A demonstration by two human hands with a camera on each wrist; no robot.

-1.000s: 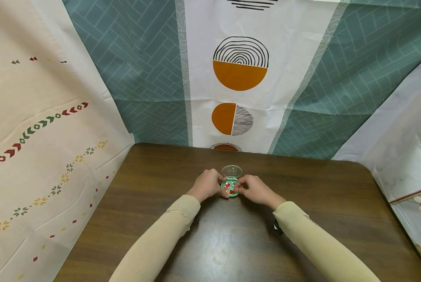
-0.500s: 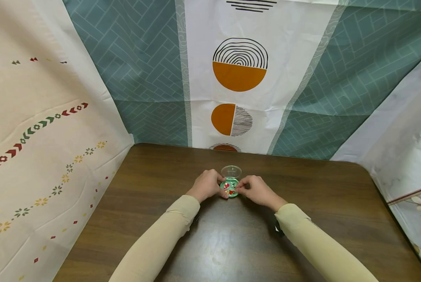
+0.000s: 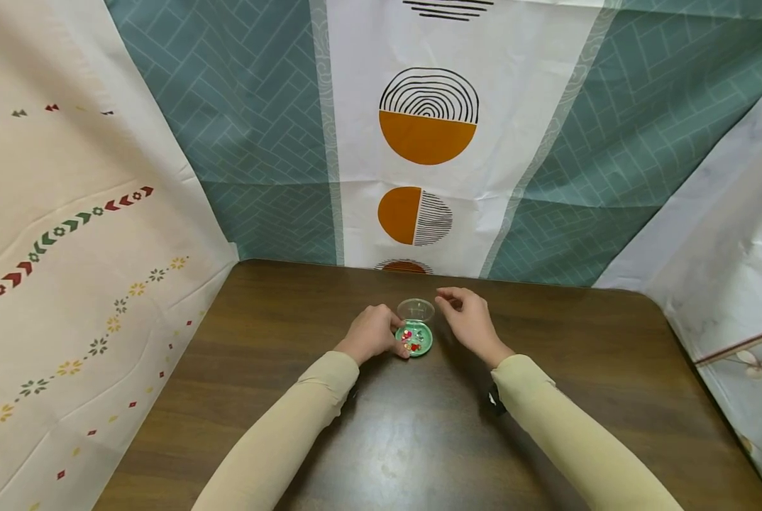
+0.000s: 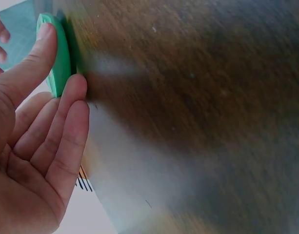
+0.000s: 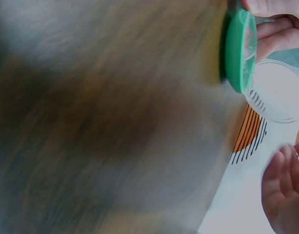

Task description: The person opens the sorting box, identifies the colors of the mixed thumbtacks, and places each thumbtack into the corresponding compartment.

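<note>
A small round green case (image 3: 425,343) sits on the table with its clear hinged lid (image 3: 416,310) raised at the back. Inside lie several tiny red, pink and yellow pieces (image 3: 414,347). My left hand (image 3: 371,332) grips the case's left side; in the left wrist view its thumb presses the green rim (image 4: 62,73) while fingers reach round it. Raised to the right of the lid is my right hand (image 3: 472,319), its fingers loosely bent and apart from the case. The right wrist view shows that hand (image 5: 286,190) near the lid (image 5: 276,92), no thing visible in it.
The brown wooden table (image 3: 381,440) runs back to a patterned curtain (image 3: 272,142). A cream cloth (image 3: 87,284) hangs along the left side, and a pale floral cloth (image 3: 732,284) along the right.
My right hand has left the right edge of the case and moved up and back beside the lid, its fingers spreading. My left hand stays on the case.
</note>
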